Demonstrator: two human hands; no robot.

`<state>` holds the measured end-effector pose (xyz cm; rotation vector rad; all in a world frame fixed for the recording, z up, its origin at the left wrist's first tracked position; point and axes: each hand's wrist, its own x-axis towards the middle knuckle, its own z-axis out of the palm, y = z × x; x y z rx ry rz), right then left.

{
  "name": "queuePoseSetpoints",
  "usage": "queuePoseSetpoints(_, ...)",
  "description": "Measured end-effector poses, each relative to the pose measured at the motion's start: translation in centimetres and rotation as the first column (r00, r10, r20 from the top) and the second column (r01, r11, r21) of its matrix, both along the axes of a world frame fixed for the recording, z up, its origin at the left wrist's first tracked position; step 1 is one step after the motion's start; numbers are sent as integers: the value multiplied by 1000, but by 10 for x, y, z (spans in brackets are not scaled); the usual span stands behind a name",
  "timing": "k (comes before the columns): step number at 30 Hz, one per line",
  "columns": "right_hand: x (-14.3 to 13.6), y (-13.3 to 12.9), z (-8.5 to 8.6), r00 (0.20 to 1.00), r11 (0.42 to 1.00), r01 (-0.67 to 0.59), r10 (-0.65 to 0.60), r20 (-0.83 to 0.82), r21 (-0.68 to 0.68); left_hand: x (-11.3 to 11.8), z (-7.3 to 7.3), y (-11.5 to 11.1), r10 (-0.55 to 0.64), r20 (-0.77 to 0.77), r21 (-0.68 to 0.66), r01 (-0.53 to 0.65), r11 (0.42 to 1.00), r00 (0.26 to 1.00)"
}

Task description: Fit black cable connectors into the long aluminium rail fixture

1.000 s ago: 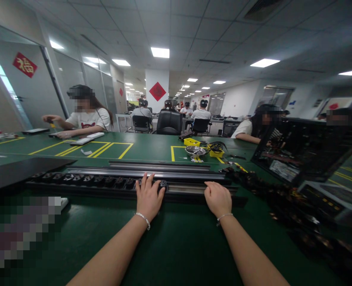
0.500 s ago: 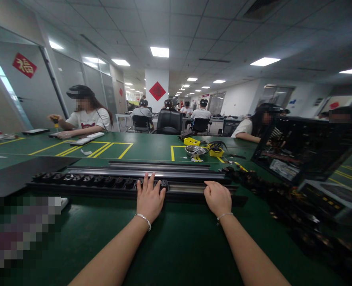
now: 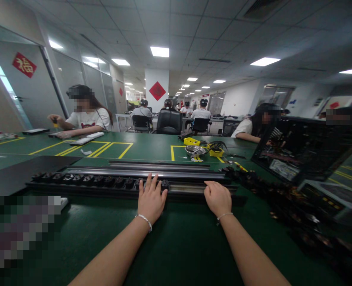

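Note:
A long dark rail (image 3: 187, 189) lies crosswise on the green table, its left and middle part filled with a row of black socket modules (image 3: 98, 180). My left hand (image 3: 152, 198) rests on the modules near the right end of the row, fingers spread. My right hand (image 3: 218, 198) is curled at the rail's right part, over its bare metal channel, gripping the rail's edge; its fingertips are partly hidden. Just behind lies another long rail with a shiny strip (image 3: 178, 174), and a thinner one (image 3: 160, 165) beyond that.
Loose black modules (image 3: 301, 214) are heaped on the right, beside a metal box (image 3: 336, 198) and an open computer case (image 3: 306, 151). Farther back stand a steel bowl (image 3: 195, 150) and a yellow bin (image 3: 191, 142). A dark panel (image 3: 24, 171) lies left. People sit across the table.
My left hand has shifted slightly to the right along the row of modules. My right hand has stayed in place.

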<state>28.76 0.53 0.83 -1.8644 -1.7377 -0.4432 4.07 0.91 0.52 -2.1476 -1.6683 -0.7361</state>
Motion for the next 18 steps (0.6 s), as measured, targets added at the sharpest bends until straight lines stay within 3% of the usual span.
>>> queuePoseSetpoints(18,1,0,-2,1000,1000,-11,11,4,14,7,-1,-5,-72,-55,-22,70,997,996)
